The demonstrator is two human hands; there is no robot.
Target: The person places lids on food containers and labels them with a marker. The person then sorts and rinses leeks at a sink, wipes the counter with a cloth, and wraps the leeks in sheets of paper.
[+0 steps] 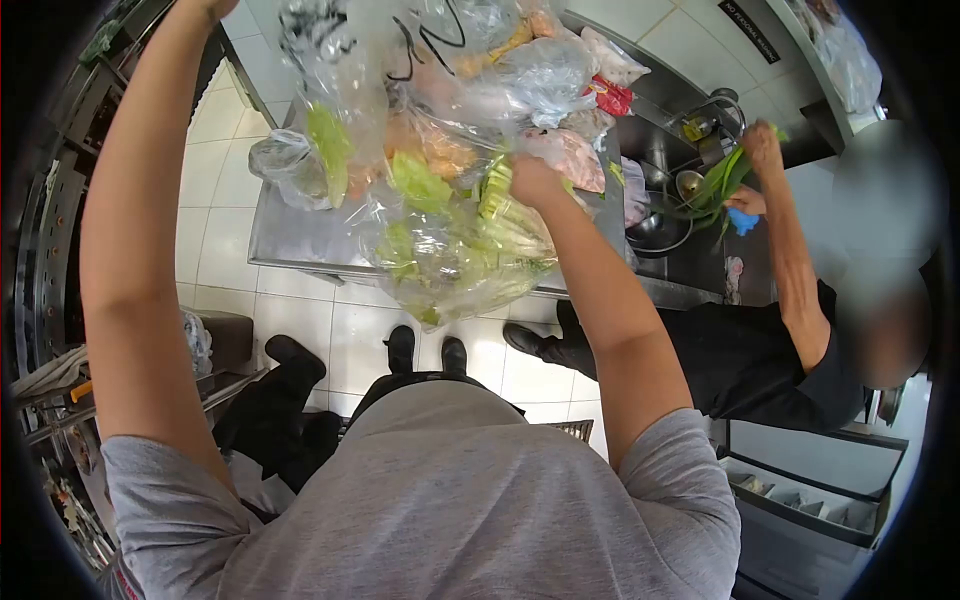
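Note:
A large clear plastic bag (440, 290) with black marker writing hangs at the front of a metal table (290, 235). Inside it are pale green lettuce leaves (420, 185). My right hand (535, 182) is closed on a head of lettuce (505, 215) with pale ribs, at the bag; its fingertips are hidden. My left arm reaches up past the bag's left side. Of my left hand (215, 5) only the edge shows at the top of the view, and its fingers are out of sight.
More plastic bags (545, 75) of food crowd the table, among them a bag of pinkish pieces (565, 155). At right, a co-worker's hand (762, 150) holds long green leaves (720, 190) over a sink (705, 255). Another person's dark-clothed legs (280, 390) are at lower left.

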